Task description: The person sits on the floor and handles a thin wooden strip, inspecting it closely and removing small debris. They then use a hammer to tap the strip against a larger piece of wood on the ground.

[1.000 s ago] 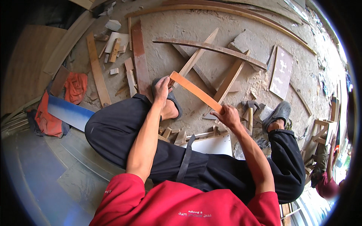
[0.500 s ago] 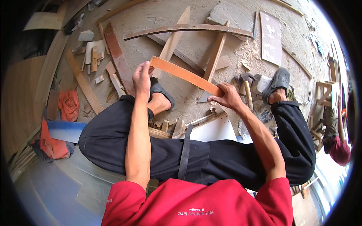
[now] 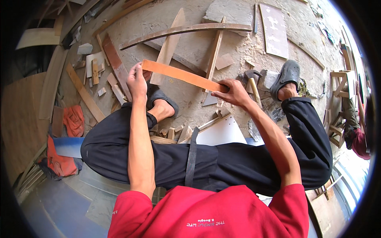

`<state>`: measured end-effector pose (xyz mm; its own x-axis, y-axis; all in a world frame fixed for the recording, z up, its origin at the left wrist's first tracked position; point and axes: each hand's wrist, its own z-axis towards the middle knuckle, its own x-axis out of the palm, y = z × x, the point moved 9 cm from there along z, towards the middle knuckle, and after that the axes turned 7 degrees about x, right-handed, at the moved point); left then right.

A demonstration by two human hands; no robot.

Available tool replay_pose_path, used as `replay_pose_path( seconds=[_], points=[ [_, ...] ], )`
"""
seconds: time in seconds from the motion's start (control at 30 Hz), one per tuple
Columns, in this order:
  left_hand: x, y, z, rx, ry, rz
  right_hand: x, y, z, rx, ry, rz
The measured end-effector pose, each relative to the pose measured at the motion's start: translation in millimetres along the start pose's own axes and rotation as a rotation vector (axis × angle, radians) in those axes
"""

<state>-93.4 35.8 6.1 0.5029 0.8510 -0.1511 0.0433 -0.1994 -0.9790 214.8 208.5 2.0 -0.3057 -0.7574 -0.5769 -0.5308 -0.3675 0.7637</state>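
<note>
A flat, narrow orange-brown wooden strip [image 3: 180, 74], slightly curved, is held up above the floor between my two hands. Its left end is gripped by my left hand [image 3: 137, 82], the fingers closed on the edge. At the other end my right hand [image 3: 234, 92] pinches it, thumb below and fingers over the top. Under and beyond the strip lie a long, dark curved wooden piece [image 3: 186, 29], a pale tapered board [image 3: 170, 45] and a long narrow batten [image 3: 216, 49]. A hammer [image 3: 254, 88] with a wooden handle lies just past my right hand.
Offcuts [image 3: 95, 70] and a reddish plank [image 3: 116, 59] lie on the left, near orange cloth [image 3: 73, 121]. A white sheet [image 3: 222, 133] is before my lap. A patchy panel [image 3: 274, 33] lies far right; another person's dark red sleeve [image 3: 360, 143] shows at the right rim.
The whole view has shifted, so the floor things sit farther left and higher. Both hands still hold the strip, which now looks a little more level.
</note>
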Motion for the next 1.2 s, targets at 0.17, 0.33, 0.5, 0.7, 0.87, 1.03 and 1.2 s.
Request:
replay_pose_path(
  seconds=[0.17,0.33,0.5,0.7,0.87,1.03,1.2],
  points=[
    [-2.9,32.6,-3.4,0.133,0.015,0.222,16.4,-22.9,-7.4,0.021,0.008,-0.018],
    [-4.6,56.6,-10.6,0.035,0.031,0.192,26.0,-31.2,-9.0,0.045,0.041,-0.066],
    [-7.5,64.0,-14.9,-0.020,0.042,0.253,31.2,-36.3,-10.0,0.046,0.034,-0.069],
    [-17.2,77.8,-12.9,-0.068,0.015,0.267,24.8,-36.3,-9.6,-0.003,0.030,-0.047],
    [-11.5,73.9,-13.7,-0.038,0.016,0.265,-2.3,-124.4,-7.5,0.367,-0.073,0.206],
    [-14.0,72.9,-15.1,-0.063,0.004,0.237,-50.7,-195.2,-33.9,0.623,-0.069,0.592],
    [-15.7,74.1,-15.6,-0.080,0.001,0.237,-64.2,-217.9,-66.1,0.861,0.119,0.374]
  ],
)
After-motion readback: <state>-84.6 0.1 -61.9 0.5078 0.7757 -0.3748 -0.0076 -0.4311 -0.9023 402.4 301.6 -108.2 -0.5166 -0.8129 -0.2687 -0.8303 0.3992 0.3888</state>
